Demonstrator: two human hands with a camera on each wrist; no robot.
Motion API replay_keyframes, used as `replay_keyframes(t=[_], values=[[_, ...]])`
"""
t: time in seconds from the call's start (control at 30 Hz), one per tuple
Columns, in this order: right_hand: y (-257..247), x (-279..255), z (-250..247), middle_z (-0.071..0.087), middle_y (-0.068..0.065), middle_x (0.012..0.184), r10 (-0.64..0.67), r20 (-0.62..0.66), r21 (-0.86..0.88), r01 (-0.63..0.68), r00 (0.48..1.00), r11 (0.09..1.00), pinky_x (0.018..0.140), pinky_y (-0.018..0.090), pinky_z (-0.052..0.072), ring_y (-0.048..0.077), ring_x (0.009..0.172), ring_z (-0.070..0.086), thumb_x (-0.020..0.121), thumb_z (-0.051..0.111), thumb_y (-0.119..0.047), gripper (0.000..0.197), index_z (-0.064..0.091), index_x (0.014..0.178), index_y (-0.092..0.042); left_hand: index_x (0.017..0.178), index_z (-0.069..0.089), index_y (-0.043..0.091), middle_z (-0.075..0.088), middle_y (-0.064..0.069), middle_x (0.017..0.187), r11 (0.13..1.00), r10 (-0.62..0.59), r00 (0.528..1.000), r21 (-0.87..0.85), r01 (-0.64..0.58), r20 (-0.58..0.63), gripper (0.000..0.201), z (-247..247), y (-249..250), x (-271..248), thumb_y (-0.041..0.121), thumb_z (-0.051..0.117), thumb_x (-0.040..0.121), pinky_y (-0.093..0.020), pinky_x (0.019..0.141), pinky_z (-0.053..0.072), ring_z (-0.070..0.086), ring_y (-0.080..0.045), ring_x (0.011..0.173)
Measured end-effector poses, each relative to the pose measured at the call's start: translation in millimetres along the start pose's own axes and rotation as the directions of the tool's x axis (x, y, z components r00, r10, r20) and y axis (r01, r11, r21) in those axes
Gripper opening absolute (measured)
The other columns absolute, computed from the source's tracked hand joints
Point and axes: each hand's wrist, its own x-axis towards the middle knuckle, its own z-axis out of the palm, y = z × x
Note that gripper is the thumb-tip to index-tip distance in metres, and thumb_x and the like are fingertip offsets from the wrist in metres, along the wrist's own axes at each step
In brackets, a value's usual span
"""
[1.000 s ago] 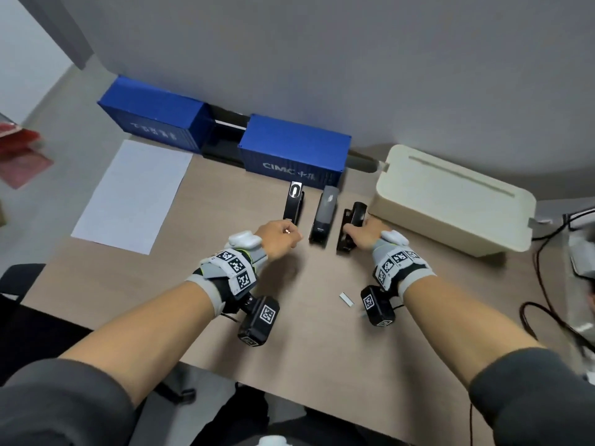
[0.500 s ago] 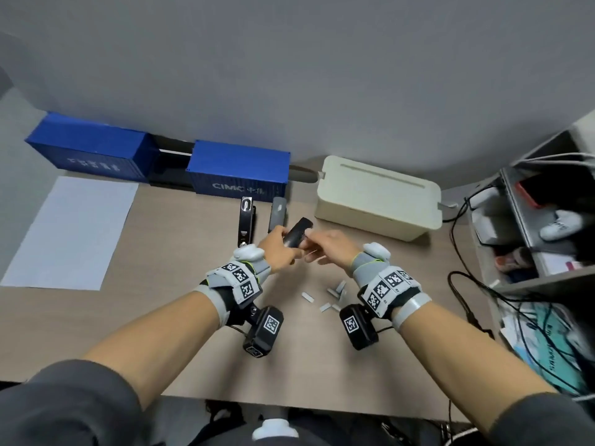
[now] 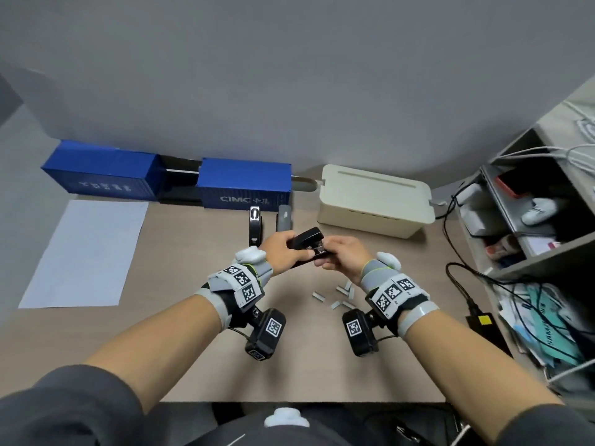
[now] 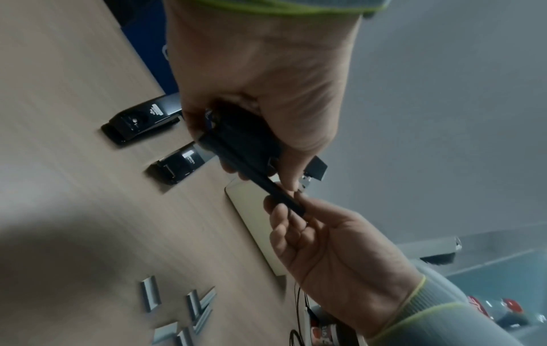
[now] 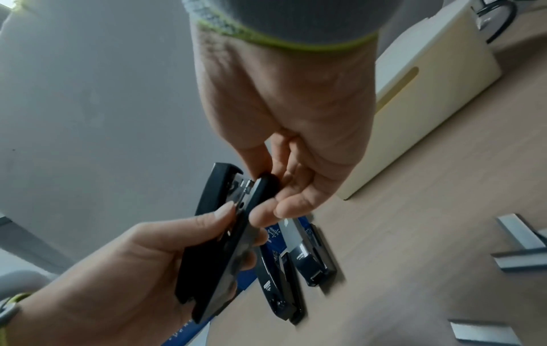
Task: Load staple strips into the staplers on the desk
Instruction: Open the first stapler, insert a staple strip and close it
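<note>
hands meet above the surface (image 3: 180, 342): left hand (image 3: 281, 252) grips the black stapler (image 3: 304, 241), lid lifted, its staple channel too blurred to read; right hand (image 3: 344, 255) pinches its front end. staple strips (image 3: 338, 296) lie loose beneath. cream box (image 3: 375, 201) sits closed.

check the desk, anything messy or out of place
Only the staple strips: they lie scattered at odd angles near the right hand, not in a neat row. The two staplers on the desk sit parallel and tidy. Both hands hold the third stapler.
</note>
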Motion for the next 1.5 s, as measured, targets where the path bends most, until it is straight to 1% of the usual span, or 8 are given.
replay_keyframes(t=[0.27,0.47,0.6,0.8,0.97,1.17,1.3,1.5], values=[[34,0,5,0.067,0.013,0.082,0.017,-0.082,0.113,-0.008,0.996,0.994,0.046,0.013,0.051,0.010,0.052,0.069,0.097,0.043,-0.003,0.024,0.064,0.091,-0.012,0.105,0.066,0.013,0.070,-0.010,0.096,0.973,0.010,0.999,-0.229,-0.017,-0.031,0.027,-4,-13,2,0.034,0.068,0.087,-0.035,0.085,0.049,0.065,-0.025,0.092],[40,16,-15,0.064,0.018,0.094,0.039,-0.124,0.013,-0.038,0.992,0.999,0.043,0.012,0.049,0.009,0.049,0.067,0.097,0.044,-0.002,0.027,0.054,0.120,0.004,0.113,0.061,0.013,0.058,0.003,0.084,0.954,-0.040,0.993,-0.301,0.006,-0.107,0.025,18,-13,8,0.032,0.056,0.097,-0.020,0.069,0.040,0.054,-0.009,0.077],[34,25,-35,0.061,0.019,0.099,0.032,-0.127,-0.049,-0.039,0.991,0.998,0.042,0.011,0.048,0.007,0.046,0.066,0.096,0.042,0.000,0.025,0.055,0.118,-0.001,0.108,0.062,0.010,0.060,0.001,0.085,0.919,-0.127,0.986,-0.386,0.078,-0.104,0.032,23,-13,21,0.039,0.052,0.097,-0.031,0.074,0.044,0.054,-0.015,0.078],[35,33,-61,0.064,0.012,0.094,0.044,-0.157,-0.032,-0.050,0.987,0.998,0.046,0.012,0.051,0.010,0.056,0.070,0.094,0.034,0.005,0.038,0.058,0.118,-0.012,0.106,0.060,0.014,0.073,-0.011,0.102,0.502,-0.433,0.894,-0.793,0.345,0.115,0.035,20,-25,31,0.044,0.044,0.101,-0.041,0.091,0.053,0.070,-0.026,0.093],[38,37,-59,0.067,0.018,0.090,0.060,-0.093,-0.080,-0.067,0.994,0.995,0.047,0.014,0.052,0.014,0.061,0.070,0.093,0.034,0.005,0.042,0.055,0.123,-0.014,0.103,0.066,0.013,0.073,-0.013,0.111,0.468,-0.382,0.890,-0.778,0.419,0.249,0.021,21,-26,26,0.031,0.061,0.094,-0.040,0.099,0.051,0.071,-0.029,0.102],[50,43,-59,0.065,0.007,0.079,0.071,-0.139,-0.146,-0.091,0.988,0.985,0.047,0.014,0.049,0.004,0.050,0.066,0.098,0.045,-0.011,0.016,0.058,0.108,-0.012,0.100,0.064,0.012,0.074,-0.014,0.109,0.415,-0.449,0.875,-0.824,0.386,0.183,0.011,22,-36,28,0.020,0.061,0.093,-0.030,0.075,0.057,0.074,-0.028,0.090],[85,47,-80,0.069,-0.004,0.065,0.073,-0.230,-0.544,-0.191,0.970,0.817,0.070,0.029,0.055,0.013,0.060,0.065,0.079,0.065,-0.025,0.011,0.069,0.069,-0.022,0.109,0.062,0.009,0.073,-0.014,0.108,0.403,-0.492,0.857,-0.834,0.378,0.151,0.021,23,-48,27,0.020,0.061,0.091,-0.029,0.075,0.058,0.075,-0.029,0.091],[96,47,-75,0.061,-0.002,0.091,0.061,-0.238,-0.798,-0.231,0.969,0.556,0.068,0.021,0.045,0.018,0.080,0.061,0.067,0.076,-0.023,0.019,0.070,0.084,-0.027,0.117,0.061,0.003,0.073,-0.017,0.111,0.413,-0.539,0.832,-0.819,0.399,0.133,0.033,25,-62,22,0.021,0.063,0.089,-0.026,0.061,0.058,0.075,-0.030,0.088]])
